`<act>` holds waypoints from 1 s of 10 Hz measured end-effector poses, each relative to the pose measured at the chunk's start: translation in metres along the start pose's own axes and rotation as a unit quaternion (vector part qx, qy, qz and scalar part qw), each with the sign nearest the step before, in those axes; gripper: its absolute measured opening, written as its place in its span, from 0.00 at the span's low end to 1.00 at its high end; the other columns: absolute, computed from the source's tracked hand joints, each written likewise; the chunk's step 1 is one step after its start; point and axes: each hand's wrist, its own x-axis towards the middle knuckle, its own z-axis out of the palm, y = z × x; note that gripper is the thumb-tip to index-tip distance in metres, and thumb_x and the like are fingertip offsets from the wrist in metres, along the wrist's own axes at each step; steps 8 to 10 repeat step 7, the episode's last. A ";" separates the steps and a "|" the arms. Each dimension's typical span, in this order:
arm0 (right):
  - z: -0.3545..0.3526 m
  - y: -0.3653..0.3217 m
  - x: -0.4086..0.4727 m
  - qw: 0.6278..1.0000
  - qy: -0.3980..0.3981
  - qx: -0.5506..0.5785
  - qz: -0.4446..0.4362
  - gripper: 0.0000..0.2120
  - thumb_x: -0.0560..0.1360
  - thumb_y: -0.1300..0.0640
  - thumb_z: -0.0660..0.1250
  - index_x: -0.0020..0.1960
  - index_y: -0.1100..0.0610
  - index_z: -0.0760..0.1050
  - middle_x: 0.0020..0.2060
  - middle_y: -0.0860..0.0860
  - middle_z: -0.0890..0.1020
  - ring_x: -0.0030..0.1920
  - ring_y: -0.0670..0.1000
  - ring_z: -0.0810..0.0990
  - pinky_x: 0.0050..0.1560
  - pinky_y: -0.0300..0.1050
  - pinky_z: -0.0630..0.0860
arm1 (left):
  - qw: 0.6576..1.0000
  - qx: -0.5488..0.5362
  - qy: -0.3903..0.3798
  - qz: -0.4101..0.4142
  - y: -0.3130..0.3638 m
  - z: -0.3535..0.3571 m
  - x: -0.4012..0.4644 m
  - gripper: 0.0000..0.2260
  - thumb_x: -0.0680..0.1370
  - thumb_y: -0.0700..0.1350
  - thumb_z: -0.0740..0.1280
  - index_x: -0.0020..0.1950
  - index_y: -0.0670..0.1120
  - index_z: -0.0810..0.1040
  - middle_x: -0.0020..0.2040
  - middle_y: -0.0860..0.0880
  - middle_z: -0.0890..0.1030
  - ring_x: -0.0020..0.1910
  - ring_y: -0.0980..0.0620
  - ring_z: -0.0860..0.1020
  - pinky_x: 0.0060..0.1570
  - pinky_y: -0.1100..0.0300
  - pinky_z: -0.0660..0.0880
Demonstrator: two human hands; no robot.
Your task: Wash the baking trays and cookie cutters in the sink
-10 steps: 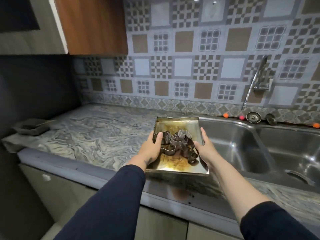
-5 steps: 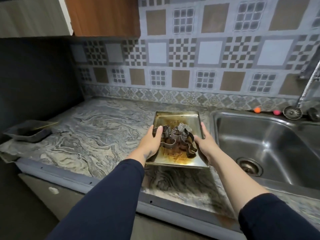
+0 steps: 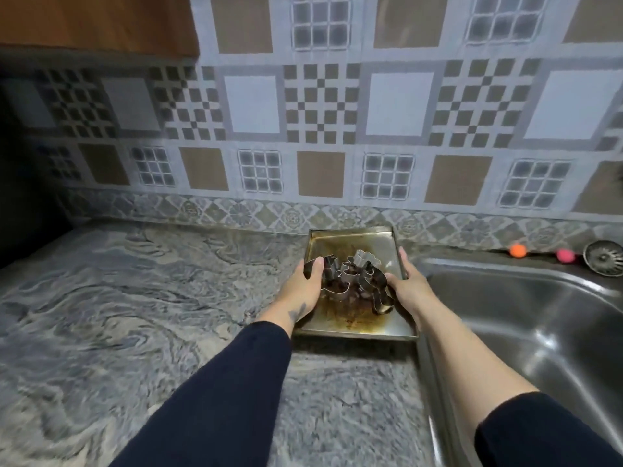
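Note:
A square metal baking tray (image 3: 350,320) with brown burnt stains is held over the marble counter (image 3: 135,298), just left of the steel sink (image 3: 526,318). Several metal cookie cutters (image 3: 357,281) lie piled in its middle. My left hand (image 3: 303,291) grips the tray's left rim, thumb over the edge. On the right rim, my right hand (image 3: 409,284) grips the same way. The tray tilts slightly toward me.
A patterned tile wall (image 3: 320,129) rises behind the counter. On the ledge behind the sink sit an orange ball (image 3: 517,250), a pink ball (image 3: 565,255) and a metal drain strainer (image 3: 605,262). A wooden cabinet (image 3: 94,21) hangs at the upper left.
The tray, held in both hands, has moved forward and toward the wall as the view closed in. The grip on both rims is unchanged.

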 end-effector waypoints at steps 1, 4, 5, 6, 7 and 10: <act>-0.002 0.001 0.042 1.000 0.001 0.012 0.011 0.33 0.80 0.60 0.61 0.75 0.38 0.50 0.74 0.49 0.63 0.71 0.56 0.67 0.71 0.55 0.64 | 1.000 0.017 0.003 -0.016 0.008 0.015 0.041 0.32 0.79 0.67 0.47 0.78 0.51 0.57 0.76 0.47 0.65 0.74 0.43 0.64 0.70 0.50 0.60; -0.001 0.014 0.086 0.998 0.023 -0.022 0.047 0.33 0.79 0.58 0.63 0.76 0.38 0.50 0.75 0.51 0.60 0.66 0.57 0.72 0.61 0.51 0.72 | 0.996 0.079 -0.017 -0.043 0.012 0.036 0.094 0.45 0.67 0.77 0.40 0.77 0.54 0.59 0.73 0.48 0.69 0.72 0.39 0.64 0.69 0.42 0.64; -0.005 0.011 0.088 0.998 0.011 -0.026 0.047 0.33 0.79 0.57 0.63 0.76 0.41 0.51 0.75 0.52 0.61 0.68 0.57 0.70 0.64 0.50 0.70 | 0.994 0.099 -0.016 -0.043 0.011 0.034 0.094 0.40 0.72 0.74 0.42 0.77 0.54 0.58 0.73 0.47 0.69 0.72 0.39 0.64 0.69 0.42 0.64; -0.009 0.003 0.079 0.998 -0.006 -0.043 0.044 0.33 0.79 0.56 0.63 0.78 0.45 0.49 0.76 0.53 0.59 0.73 0.57 0.64 0.69 0.49 0.63 | 0.992 0.117 -0.019 -0.042 0.013 0.029 0.086 0.40 0.72 0.74 0.41 0.78 0.54 0.55 0.75 0.47 0.66 0.74 0.39 0.61 0.70 0.42 0.62; -0.012 -0.003 0.062 0.998 0.010 -0.048 0.048 0.33 0.79 0.57 0.63 0.78 0.48 0.50 0.76 0.54 0.59 0.74 0.56 0.62 0.70 0.49 0.61 | 0.988 0.147 -0.004 -0.044 0.018 0.022 0.075 0.36 0.76 0.71 0.42 0.79 0.52 0.53 0.76 0.47 0.63 0.76 0.39 0.56 0.72 0.41 0.59; -0.012 -0.003 0.062 0.998 0.010 -0.048 0.048 0.33 0.79 0.57 0.63 0.78 0.48 0.50 0.76 0.54 0.59 0.74 0.56 0.62 0.70 0.49 0.61 | 0.988 0.147 -0.004 -0.044 0.018 0.022 0.075 0.36 0.76 0.71 0.42 0.79 0.52 0.53 0.76 0.47 0.63 0.76 0.39 0.56 0.72 0.41 0.59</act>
